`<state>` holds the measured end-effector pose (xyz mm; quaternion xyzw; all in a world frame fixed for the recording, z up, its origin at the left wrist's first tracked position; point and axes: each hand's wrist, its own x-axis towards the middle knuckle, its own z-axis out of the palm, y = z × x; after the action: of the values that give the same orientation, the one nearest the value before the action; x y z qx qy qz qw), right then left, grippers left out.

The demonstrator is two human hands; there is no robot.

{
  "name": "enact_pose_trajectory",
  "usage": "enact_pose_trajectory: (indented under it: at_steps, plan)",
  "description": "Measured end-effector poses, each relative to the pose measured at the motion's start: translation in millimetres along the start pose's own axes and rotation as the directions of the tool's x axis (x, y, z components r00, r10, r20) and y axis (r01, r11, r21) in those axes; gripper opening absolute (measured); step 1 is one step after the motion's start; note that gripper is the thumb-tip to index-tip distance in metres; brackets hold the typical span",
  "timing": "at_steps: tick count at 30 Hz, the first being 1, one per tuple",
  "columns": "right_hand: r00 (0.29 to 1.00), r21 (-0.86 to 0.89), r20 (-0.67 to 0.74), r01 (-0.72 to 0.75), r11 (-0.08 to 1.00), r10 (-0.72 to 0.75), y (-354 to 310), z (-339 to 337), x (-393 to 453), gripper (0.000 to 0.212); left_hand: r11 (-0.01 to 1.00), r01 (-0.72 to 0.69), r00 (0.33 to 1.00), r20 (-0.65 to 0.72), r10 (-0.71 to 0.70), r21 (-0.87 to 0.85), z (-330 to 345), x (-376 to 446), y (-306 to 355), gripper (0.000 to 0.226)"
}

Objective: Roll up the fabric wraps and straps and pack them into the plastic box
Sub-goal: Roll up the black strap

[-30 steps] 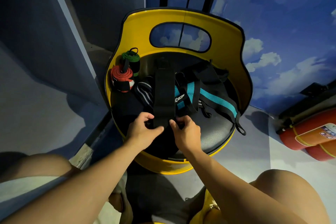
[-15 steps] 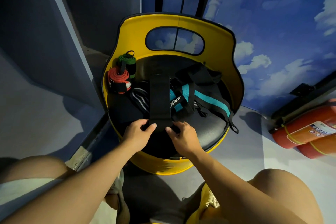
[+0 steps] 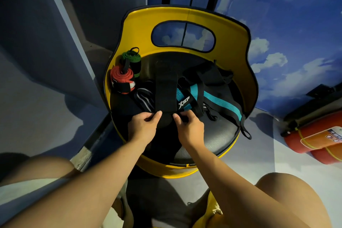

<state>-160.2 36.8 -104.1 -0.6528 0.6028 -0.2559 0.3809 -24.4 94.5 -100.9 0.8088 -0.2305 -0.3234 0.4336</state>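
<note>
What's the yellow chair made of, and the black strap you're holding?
The yellow chair looks like hard, smooth plastic or painted metal: it has a slight sheen. The black strap looks like soft, matte woven fabric, folding where both hands pinch it.

Both arms reach forward side by side, left hand point(image 3: 143, 127) and right hand point(image 3: 189, 127) close together, fingers curled in a pinching grip.
</note>
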Motion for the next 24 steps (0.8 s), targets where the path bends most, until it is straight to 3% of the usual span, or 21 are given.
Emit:
enact_pose_trajectory:
  at_steps: [3, 6, 8, 11, 17, 22, 24]
  plan:
    - [0.997, -0.044, 0.072, 0.003, 0.999, 0.000, 0, -5, -2, 0.030, 0.999, 0.032, 0.993, 0.114, -0.029, -0.026, -3, -9, -2, 0.042]
    - [0.973, 0.006, 0.229, -0.003, 1.000, 0.002, 0, -7, -15, 0.053, 0.999, 0.031, 0.984, 0.178, -0.028, -0.016, -4, -14, -9, 0.055]
    - [0.976, -0.011, 0.212, 0.062, 0.998, -0.058, 8, -6, -20, 0.059, 1.000, 0.025, 0.986, 0.165, -0.022, -0.018, -8, -16, -10, 0.054]
    - [0.981, 0.005, 0.179, 0.076, 0.997, -0.076, 11, -12, -24, 0.050, 1.000, -0.010, 0.983, 0.182, 0.010, -0.002, -13, -19, -13, 0.050]
    - [0.960, -0.106, 0.260, 0.136, 0.985, -0.104, 20, -20, -28, 0.053, 0.975, -0.065, 0.966, 0.258, 0.007, 0.213, -22, -21, -20, 0.035]
    - [0.967, -0.165, 0.238, 0.131, 0.978, -0.089, 16, -16, -13, 0.051, 0.949, -0.041, 0.976, 0.216, -0.029, 0.314, -18, -11, -8, 0.055]
    - [0.973, -0.161, 0.215, 0.120, 0.980, -0.084, 16, -12, -5, 0.049, 0.962, -0.015, 0.980, 0.196, -0.041, 0.274, -15, -4, -5, 0.049]
